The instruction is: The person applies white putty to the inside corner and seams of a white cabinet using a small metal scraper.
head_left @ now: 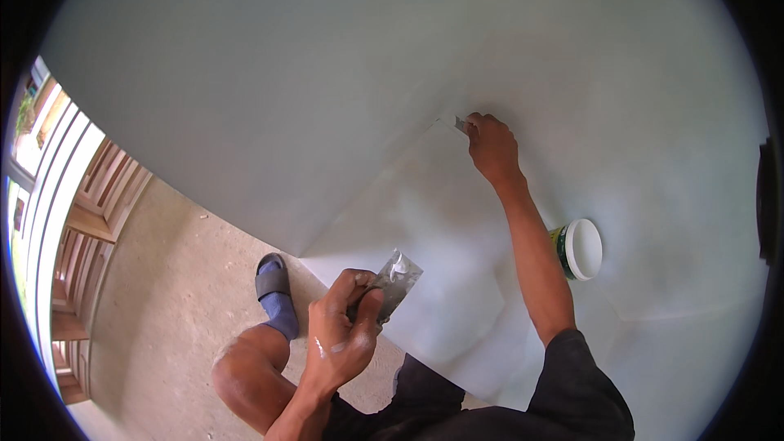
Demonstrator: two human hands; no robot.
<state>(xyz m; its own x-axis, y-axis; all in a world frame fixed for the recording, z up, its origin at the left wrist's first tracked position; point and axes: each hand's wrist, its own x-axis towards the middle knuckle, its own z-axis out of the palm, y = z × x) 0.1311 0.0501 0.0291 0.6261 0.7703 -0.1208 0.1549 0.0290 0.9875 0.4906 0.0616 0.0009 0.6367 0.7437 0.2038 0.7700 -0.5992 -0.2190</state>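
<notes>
My left hand (341, 331) is closed round the dark handle of a putty knife (400, 282), whose wide metal blade carries a dab of white paste. White smears mark the back of that hand. Farther out, my right hand (492, 147) grips a small scraper (460, 123), its pale blade against the whitish panel surface (392, 171) by a thin edge line. Fingers hide most of the scraper's handle. Beside my right forearm sits a round tub (584, 249) with a white rim and a green and yellow side.
The large pale panels fill most of the view and meet along a slanting edge. At the left, wooden slatted frames (90, 220) stand by a bright opening. My foot in a dark sandal (272, 278) rests on the concrete floor (184, 278), close to the panel's lower corner.
</notes>
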